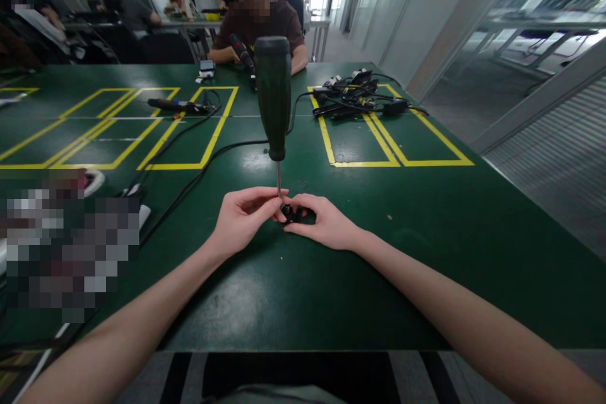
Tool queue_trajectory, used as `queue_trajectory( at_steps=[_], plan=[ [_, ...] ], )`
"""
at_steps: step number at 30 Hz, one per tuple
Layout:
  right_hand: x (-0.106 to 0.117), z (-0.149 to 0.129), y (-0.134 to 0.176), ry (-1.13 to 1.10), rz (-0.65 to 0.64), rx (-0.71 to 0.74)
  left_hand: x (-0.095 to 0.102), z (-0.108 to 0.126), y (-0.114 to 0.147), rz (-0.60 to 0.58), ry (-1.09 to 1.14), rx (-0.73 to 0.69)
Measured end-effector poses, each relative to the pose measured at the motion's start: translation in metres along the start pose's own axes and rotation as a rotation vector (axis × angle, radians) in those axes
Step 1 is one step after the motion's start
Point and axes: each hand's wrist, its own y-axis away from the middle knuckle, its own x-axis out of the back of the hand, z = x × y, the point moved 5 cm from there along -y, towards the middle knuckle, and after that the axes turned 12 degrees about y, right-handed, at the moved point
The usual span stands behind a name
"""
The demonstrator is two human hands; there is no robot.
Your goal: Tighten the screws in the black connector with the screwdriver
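A screwdriver [273,95] with a thick dark green handle stands almost upright, its thin metal shaft pointing down at a small black part. My left hand [243,218] is closed, thumb and fingers pinching the lower end of the shaft. Across from it, my right hand [326,221] grips the small black part [288,211] between thumb and fingers, just above the table. Fingers partly cover this part, so its exact kind does not show. The screwdriver's tip is hidden between the fingertips.
Yellow tape rectangles mark the green table [379,303]. A tangle of black cables [360,98] lies at the back right. A cabled dark tool [177,105] lies back left; blurred items sit at the near left. A person [279,25] sits opposite, beside another handheld tool [243,57].
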Motion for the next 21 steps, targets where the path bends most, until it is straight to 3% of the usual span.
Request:
queue_trajectory(
  at_steps=[21],
  plan=[
    [0.0002,-0.0002,0.0003,-0.024,0.011,0.008,-0.0004,-0.0012,0.0010,0.026,0.003,-0.030]
  ],
)
